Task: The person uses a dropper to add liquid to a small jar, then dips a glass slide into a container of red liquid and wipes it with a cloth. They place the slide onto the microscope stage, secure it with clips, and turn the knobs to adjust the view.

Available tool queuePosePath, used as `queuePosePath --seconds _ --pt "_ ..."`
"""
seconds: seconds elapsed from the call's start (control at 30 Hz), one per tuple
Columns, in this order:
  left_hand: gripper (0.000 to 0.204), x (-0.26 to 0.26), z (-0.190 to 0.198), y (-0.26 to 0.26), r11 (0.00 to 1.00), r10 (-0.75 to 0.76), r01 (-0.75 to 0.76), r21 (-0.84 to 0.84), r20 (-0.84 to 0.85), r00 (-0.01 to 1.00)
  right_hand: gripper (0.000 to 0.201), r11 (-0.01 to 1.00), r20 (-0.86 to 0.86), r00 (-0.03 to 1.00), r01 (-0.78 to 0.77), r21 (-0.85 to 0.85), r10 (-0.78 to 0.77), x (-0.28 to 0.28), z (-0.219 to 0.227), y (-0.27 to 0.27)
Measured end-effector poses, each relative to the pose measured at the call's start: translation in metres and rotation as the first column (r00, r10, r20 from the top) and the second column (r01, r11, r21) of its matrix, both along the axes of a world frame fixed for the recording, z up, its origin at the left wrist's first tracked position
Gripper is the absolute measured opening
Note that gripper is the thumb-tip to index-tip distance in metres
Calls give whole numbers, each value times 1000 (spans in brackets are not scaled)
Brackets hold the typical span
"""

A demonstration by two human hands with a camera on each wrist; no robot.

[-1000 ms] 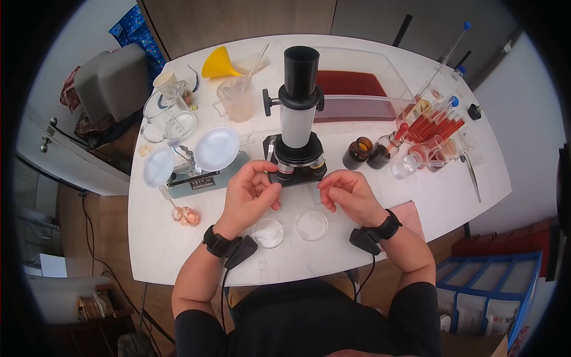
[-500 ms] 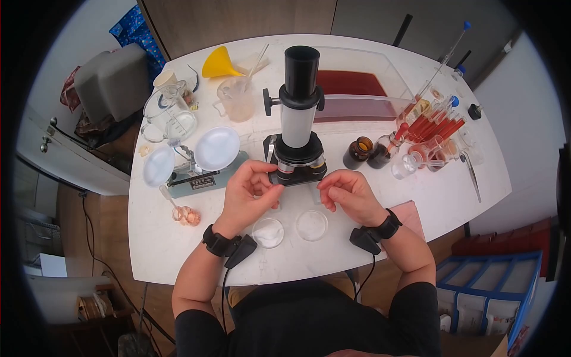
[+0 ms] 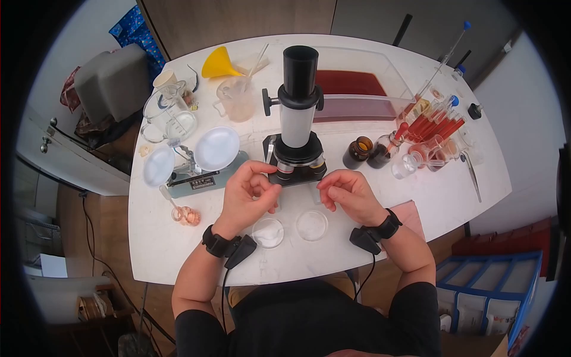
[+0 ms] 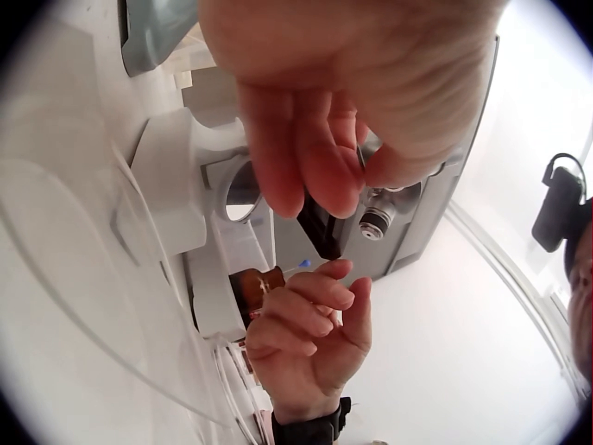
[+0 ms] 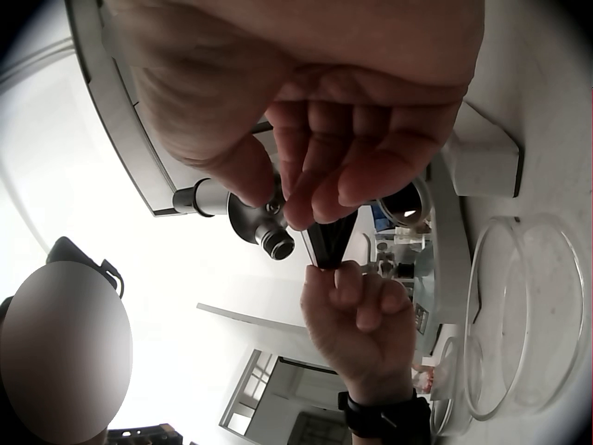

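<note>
A microscope with a black eyepiece tube and a white body stands at mid-table. My left hand grips the left front edge of its black stage, index finger beside the objective lenses and thumb lower in front. At the stage's right corner is my right hand, its fingers curled and thumb and index close at the edge. An objective shows beyond my left thumb in the left wrist view. Two petri dishes, one left and one right, lie between the forearms.
Left are a balance with two white pans, a small flask and glass beakers. To the right stand brown bottles, red test tubes and tweezers. Behind are a yellow funnel and a clear tray.
Both hands keep their places at the stage; the left thumb shifts only slightly. The microscope and petri dishes stay where they were.
</note>
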State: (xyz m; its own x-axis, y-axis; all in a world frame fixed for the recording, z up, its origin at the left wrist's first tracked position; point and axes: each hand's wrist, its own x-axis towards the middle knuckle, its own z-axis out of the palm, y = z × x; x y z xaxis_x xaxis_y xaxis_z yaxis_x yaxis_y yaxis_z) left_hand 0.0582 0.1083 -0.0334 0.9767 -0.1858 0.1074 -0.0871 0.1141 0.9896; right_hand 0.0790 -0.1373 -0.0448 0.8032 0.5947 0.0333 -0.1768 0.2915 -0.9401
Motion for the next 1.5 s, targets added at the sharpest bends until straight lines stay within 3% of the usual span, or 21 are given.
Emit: queuePosePath --seconds 1.23,1.5 --pt "30 0 3 2 997 -80 80 -11 -51 995 15 988 5 997 75 -132 -75 -3 6 4" --pt "30 1 3 1 996 -91 90 -28 -56 994 15 978 -8 989 145 -153 -148 -4 9 10"
